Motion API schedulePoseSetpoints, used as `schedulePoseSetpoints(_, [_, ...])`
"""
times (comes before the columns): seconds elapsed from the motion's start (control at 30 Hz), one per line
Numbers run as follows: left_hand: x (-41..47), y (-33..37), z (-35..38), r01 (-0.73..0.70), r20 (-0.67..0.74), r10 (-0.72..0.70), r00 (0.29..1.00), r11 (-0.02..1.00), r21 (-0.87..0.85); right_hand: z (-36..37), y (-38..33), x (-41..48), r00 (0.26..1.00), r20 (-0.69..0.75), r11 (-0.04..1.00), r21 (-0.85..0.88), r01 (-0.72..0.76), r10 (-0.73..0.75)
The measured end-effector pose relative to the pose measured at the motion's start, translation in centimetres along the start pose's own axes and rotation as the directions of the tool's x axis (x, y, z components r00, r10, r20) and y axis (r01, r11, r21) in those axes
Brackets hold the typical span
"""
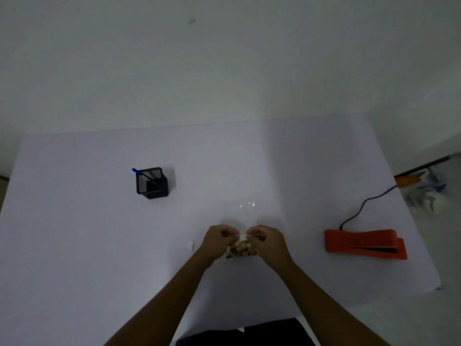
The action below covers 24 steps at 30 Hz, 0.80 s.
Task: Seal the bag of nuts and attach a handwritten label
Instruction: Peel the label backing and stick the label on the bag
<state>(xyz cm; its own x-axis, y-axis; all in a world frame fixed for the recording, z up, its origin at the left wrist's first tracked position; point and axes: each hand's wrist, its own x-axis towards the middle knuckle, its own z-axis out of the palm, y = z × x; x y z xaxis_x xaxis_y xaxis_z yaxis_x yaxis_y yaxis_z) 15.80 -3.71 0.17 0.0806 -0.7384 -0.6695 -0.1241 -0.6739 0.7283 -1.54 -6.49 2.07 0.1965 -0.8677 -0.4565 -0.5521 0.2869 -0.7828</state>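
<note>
A clear plastic bag of nuts (241, 248) lies on the white table (99, 245) in front of me. Brown nut pieces fill its near end; its transparent far end (245, 208) reaches away from me and shows only faint glints. My left hand (218, 242) and my right hand (268, 242) pinch the bag from either side, just beyond the nuts, fingers curled. An orange heat sealer (365, 244) sits to the right, clear of both hands. A blue pen (146, 176) stands in a black mesh pen holder (151, 183) at the far left.
The sealer's black cord (361, 208) runs off the table's right edge toward clutter on the floor (426, 193). A small white object (190, 244), possibly a label, lies left of my left hand. A wall rises behind the table's far edge.
</note>
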Motion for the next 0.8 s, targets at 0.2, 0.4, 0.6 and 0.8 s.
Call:
schedulePoseSetpoints(0.2, [3.3,-1.2,2.2,-0.036,-0.132,0.066,0.989,0.975,0.217,0.6,3.1,4.0,0.991,0.011,0.989,-0.07,-0.13,0.131])
schedulePoseSetpoints(0.4, [5.5,-1.8,2.9,0.011,-0.198,0.055,0.979,0.947,0.32,2.4,4.8,6.5,0.989,-0.005,0.975,-0.168,-0.147,0.148])
schedulePoseSetpoints(0.6, [7.3,-2.1,3.0,0.091,-0.235,0.004,0.972,0.915,0.393,3.3,5.3,7.9,0.984,-0.013,0.964,-0.199,-0.179,0.18])
schedulePoseSetpoints(0.8, [8.5,-2.1,3.1,0.096,-0.227,0.001,0.974,0.903,0.418,3.7,6.0,8.8,0.981,-0.027,0.958,-0.209,-0.196,0.194])
